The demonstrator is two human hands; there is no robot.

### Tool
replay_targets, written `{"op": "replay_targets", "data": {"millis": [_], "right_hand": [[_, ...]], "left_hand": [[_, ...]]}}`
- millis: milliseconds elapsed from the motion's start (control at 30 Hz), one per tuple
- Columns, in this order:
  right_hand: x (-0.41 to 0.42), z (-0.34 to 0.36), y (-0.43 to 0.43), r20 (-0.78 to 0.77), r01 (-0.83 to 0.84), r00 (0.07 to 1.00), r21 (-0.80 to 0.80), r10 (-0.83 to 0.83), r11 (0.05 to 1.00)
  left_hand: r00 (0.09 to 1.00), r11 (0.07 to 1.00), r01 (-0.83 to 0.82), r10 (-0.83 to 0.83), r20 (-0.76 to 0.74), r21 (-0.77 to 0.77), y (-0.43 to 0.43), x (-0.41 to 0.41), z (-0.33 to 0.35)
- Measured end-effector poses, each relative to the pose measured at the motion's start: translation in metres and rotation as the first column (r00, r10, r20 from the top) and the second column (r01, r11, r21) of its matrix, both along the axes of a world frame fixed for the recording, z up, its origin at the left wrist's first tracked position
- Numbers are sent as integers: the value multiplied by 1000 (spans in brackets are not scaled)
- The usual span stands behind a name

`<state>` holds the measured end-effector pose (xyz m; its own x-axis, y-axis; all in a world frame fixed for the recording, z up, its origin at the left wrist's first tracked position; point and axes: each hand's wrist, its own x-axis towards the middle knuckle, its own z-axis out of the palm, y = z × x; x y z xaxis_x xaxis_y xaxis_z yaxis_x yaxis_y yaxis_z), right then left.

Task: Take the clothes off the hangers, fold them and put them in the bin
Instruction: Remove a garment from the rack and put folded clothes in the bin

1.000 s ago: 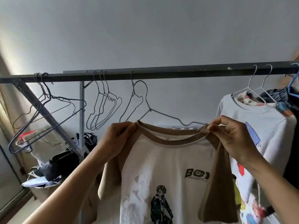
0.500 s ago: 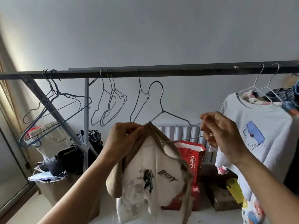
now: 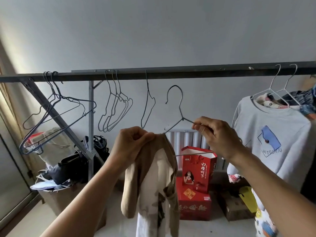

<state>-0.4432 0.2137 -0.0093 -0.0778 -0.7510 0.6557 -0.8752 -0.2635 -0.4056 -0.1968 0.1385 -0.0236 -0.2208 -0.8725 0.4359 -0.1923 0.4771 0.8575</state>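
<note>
From my remote seat, the dark rail (image 3: 188, 72) spans the whole view, far and high. A grey sweatshirt (image 3: 273, 134) hangs from it on the right. Near the centre, the beige T-shirt (image 3: 153, 185) droops in a bunched column below the left hand (image 3: 131, 144), which clenches its collar from the left side. The red gift bag (image 3: 198, 170) stands behind, on the floor. The right hand (image 3: 217, 134), just right of the shirt, pinches the right arm of the wire hanger (image 3: 182, 119). I see its hook free below the rail, while its left tip meets the collar beside the left hand's fingers.
</note>
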Motion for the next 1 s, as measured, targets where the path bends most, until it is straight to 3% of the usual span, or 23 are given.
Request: {"op": "replay_targets", "data": {"millis": [267, 400, 533, 667, 833, 1000], "right_hand": [[-33, 25, 6, -71, 347, 937, 53, -343, 936], [-44, 39, -1, -51, 511, 859, 106, -509, 853], [-28, 61, -27, -101, 498, 867, 118, -489, 859], [-12, 84, -57, -36, 467, 884, 147, -467, 872], [3, 93, -82, 127, 407, 882, 280, -453, 870], [19, 77, -87, 127, 365, 897, 330, -424, 871]], "left_hand": [[981, 982, -184, 186, -62, 44, -26, 7, -9], [987, 987, -145, 149, -57, 75, -29, 7, -1], [1000, 1000, -17, 17, 27, 25, -24, 1, 8], [992, 992, 125, -126, 29, 21, -20, 4, 18], [988, 992, 120, -116, 105, -32, -23, 17, 29], [978, 990, 118, -104, 179, -73, -29, 36, 35]]}}
